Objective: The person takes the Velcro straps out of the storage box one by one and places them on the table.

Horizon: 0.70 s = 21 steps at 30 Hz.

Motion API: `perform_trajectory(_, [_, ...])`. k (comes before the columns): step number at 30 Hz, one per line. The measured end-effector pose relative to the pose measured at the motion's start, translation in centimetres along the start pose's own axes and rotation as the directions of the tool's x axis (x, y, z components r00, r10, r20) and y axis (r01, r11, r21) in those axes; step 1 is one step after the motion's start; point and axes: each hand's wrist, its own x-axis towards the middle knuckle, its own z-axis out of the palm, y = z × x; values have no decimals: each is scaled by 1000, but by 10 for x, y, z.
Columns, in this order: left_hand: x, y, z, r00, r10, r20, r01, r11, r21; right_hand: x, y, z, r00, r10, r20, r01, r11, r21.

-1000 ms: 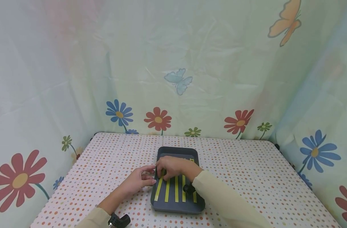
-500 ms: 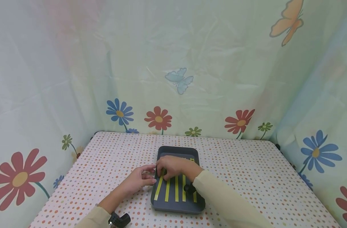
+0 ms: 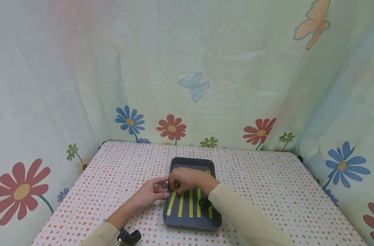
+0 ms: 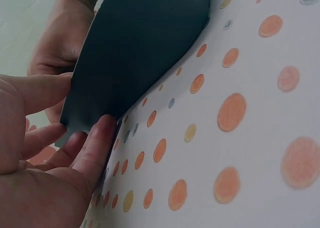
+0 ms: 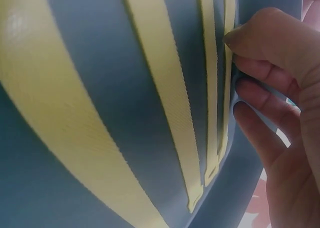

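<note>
A dark grey tray [image 3: 193, 225] holds several yellow cable ties [image 3: 191, 206], flat strips with toothed edges and slotted far ends, laid lengthwise side by side. My right hand [image 3: 187, 179] reaches over the tray with bent fingers. In the right wrist view its thumb and index finger [image 5: 260, 70] pinch at the edge of the leftmost cable tie [image 5: 228, 88]; the exact contact is partly hidden. My left hand [image 3: 148, 194] is at the tray's left side, its loosely spread fingertips touching the rim and outer wall, as the left wrist view shows against the tray wall [image 4: 135, 48].
The tray stands on a table [image 3: 251, 191] covered with a dotted cloth. A flowered curtain [image 3: 230, 102] hangs behind and at both sides. Black wrist devices sit on the left wrist [image 3: 129, 236] and right wrist [image 3: 205, 203].
Both hands and the tray keep their places. Only the head view has shifted very slightly.
</note>
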Motion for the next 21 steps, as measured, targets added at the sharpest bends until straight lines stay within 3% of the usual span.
perform_trajectory(8, [2,-2,0,1000,-12,-5,12,1000,-4,1,0,-3,1000,1,4,-2,999,43])
perform_trajectory(21, [2,-5,-1,1000,-2,-9,2,1000,1,-1,-3,-4,999,-39,11,39,999,18])
